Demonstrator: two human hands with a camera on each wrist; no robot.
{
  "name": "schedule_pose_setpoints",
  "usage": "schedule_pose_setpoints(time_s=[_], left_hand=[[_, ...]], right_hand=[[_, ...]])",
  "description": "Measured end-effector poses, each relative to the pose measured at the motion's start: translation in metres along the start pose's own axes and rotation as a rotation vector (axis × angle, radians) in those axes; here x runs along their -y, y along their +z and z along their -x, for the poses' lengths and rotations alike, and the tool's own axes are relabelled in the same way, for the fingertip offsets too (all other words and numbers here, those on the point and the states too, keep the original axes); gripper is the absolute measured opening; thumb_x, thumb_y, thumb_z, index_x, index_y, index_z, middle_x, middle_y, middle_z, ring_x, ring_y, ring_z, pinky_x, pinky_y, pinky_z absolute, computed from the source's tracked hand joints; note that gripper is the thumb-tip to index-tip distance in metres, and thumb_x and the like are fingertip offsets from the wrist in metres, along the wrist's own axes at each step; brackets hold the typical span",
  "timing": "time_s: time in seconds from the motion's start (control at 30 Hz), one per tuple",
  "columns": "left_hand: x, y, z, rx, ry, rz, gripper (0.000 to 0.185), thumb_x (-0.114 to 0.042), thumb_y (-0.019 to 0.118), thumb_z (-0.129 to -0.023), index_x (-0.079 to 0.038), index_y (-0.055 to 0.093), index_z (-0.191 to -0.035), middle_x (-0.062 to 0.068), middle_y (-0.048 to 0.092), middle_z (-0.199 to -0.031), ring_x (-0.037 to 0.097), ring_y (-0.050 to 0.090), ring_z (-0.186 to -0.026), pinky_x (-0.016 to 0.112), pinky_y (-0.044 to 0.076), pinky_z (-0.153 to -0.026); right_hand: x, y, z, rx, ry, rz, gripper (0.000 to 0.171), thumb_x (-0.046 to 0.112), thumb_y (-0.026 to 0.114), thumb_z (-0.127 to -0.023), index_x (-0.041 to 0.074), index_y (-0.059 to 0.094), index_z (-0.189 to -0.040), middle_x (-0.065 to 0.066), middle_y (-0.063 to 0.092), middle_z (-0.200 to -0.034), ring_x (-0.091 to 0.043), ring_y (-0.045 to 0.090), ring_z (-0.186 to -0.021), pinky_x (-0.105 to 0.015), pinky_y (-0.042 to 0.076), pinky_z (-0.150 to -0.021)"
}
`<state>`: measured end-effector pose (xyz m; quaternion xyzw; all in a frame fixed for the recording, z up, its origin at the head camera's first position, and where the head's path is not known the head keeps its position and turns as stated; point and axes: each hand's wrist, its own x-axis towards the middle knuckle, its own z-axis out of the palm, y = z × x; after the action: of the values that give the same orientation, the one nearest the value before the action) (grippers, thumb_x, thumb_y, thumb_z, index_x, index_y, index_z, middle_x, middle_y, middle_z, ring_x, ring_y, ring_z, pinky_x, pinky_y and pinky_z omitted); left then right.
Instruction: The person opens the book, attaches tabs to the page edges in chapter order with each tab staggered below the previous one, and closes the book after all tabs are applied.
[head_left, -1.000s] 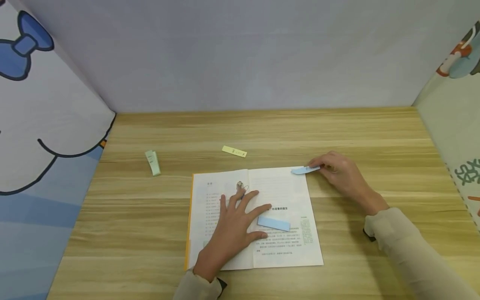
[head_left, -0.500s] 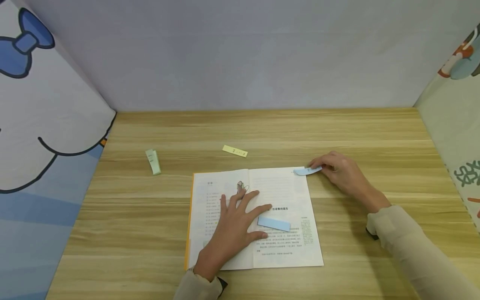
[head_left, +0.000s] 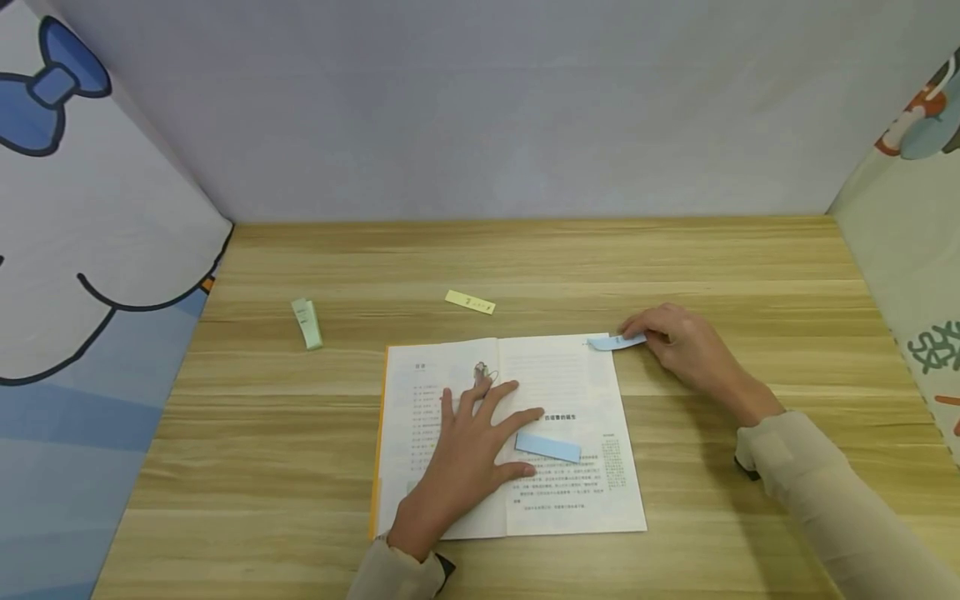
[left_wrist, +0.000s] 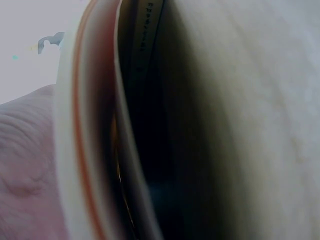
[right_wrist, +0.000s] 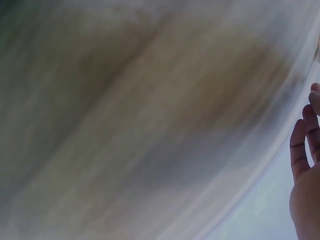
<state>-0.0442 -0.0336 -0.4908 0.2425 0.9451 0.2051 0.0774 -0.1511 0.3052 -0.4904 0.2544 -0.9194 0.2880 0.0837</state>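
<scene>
An open book (head_left: 562, 375) lies on the wooden table, its left page (head_left: 405, 425) and right page both showing printed text. My left hand (head_left: 468, 450) rests spread across the middle of it, fingers apart. At the top right corner of the right page, my right hand (head_left: 678, 346) pinches the outer end of a light blue sticky note strip (head_left: 611, 342), which lies over the page edge. Another blue sticky note strip (head_left: 549, 447) lies on the right page, beside the left thumb and index finger. The left wrist view is mostly sleeve (left_wrist: 240, 120); the right wrist view shows some fingers (right_wrist: 300, 150).
Behind the book lies a yellow paper strip (head_left: 469, 302) with writing on it. Pale green strips (head_left: 307, 324) lie on the table (head_left: 247, 467) at the left. A plain pale backdrop (head_left: 510, 117) stands along the table's far edge, with printed panels at both sides.
The right hand and the pinched blue strip have shifted slightly to the right over the page corner. The left hand has stayed in place.
</scene>
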Motion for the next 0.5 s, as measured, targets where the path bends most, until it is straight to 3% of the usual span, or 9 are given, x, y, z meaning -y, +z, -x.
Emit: schedule_pose_setpoints(time_s=[0.2, 0.5], left_hand=[[0.0009, 0.0014, -0.0010, 0.001, -0.005, -0.001, 0.071, -0.052, 0.083, -0.080, -0.040, 0.059, -0.146, 0.004, 0.041, -0.165, 0.040, 0.030, -0.155, 0.083, 0.018, -0.116], [0.0014, 0.0032, -0.0013, 0.006, -0.014, 0.001, 0.072, -0.051, 0.084, -0.080, -0.040, 0.059, -0.146, 0.003, 0.040, -0.165, 0.038, 0.029, -0.156, 0.083, 0.017, -0.117]], right_hand=[[-0.0022, 0.0014, -0.0001, 0.012, -0.004, 0.003, 0.032, -0.017, 0.072, -0.086, 0.012, 0.079, -0.097, -0.001, 0.080, -0.107, -0.021, 0.071, -0.100, -0.021, 0.052, -0.088], [-0.0044, 0.0038, 0.0007, 0.036, -0.065, 0.031, 0.035, -0.018, 0.070, -0.086, 0.012, 0.081, -0.100, -0.005, 0.078, -0.108, -0.028, 0.072, -0.105, -0.047, 0.058, -0.089]])
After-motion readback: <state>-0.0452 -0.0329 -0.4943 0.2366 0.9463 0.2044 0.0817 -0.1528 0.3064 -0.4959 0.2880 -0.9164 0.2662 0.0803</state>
